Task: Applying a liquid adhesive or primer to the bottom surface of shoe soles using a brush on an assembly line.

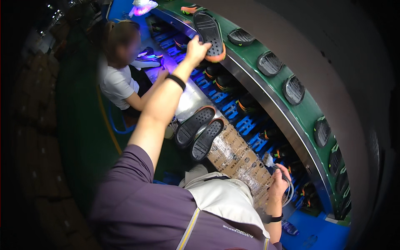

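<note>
At the far end of my outstretched left arm, my left hand grips the edge of a black shoe sole with an orange heel, fingers closed on it. The sole is over the edge of the green conveyor belt. Two more black soles with small round holes lie side by side on the work surface in front of me. Lower right, my right hand is closed round a brush-like tool with a whitish tip. A grey hose loops beside that hand.
Several black soles sit spaced along the belt. Below its metal edge is a shelf with dark shoes on blue racks. Brown cardboard covers part of the bench. A seated co-worker is at the left, near purple light.
</note>
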Tool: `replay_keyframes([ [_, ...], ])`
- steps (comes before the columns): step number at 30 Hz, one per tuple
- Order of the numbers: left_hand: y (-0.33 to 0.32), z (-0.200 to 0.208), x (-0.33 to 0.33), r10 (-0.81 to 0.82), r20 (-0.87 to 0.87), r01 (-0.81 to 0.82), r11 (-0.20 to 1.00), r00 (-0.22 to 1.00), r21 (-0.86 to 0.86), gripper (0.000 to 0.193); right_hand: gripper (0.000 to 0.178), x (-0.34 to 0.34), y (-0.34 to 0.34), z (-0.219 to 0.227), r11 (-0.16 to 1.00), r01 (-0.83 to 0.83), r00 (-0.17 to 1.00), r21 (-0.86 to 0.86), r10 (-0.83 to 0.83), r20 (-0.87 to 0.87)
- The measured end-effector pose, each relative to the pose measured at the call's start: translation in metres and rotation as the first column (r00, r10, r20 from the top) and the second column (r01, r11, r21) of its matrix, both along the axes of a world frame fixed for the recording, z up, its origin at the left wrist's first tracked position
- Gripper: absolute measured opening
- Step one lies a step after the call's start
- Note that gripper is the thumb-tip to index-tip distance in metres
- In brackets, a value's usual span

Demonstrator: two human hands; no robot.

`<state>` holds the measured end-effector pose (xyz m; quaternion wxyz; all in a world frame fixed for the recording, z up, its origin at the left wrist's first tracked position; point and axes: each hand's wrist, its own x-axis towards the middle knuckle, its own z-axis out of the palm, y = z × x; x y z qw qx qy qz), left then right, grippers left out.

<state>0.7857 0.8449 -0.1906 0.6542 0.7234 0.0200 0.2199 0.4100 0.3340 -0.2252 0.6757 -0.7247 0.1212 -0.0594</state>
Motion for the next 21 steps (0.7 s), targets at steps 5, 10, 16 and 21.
replay_keyframes([
  [5, -0.082, -0.004, -0.146, -0.159, 0.138, 0.199, 0.914, 0.978, -0.354, 0.041, 0.025, -0.011, -0.006, 0.002, 0.956, 0.031, 0.999, 0.292, -0.042, 0.031],
  [10, -0.158, -0.038, -0.26, -0.47, -0.177, 0.35, 0.817, 0.865, -0.458, 0.035, 0.026, -0.018, 0.002, 0.016, 0.937, -0.026, 0.998, 0.35, 0.004, 0.063],
  [16, -0.21, -0.051, -0.32, -0.723, 0.151, 0.341, 0.123, 0.674, -0.932, 0.057, 0.026, -0.008, 0.033, 0.044, 0.955, -0.151, 0.988, 0.256, 0.135, 0.08],
  [21, -0.23, -0.044, -0.339, -0.696, 0.249, 0.395, 0.053, 0.673, -0.917, 0.096, 0.023, 0.015, 0.076, 0.083, 0.964, -0.264, 0.95, 0.04, 0.253, 0.182],
])
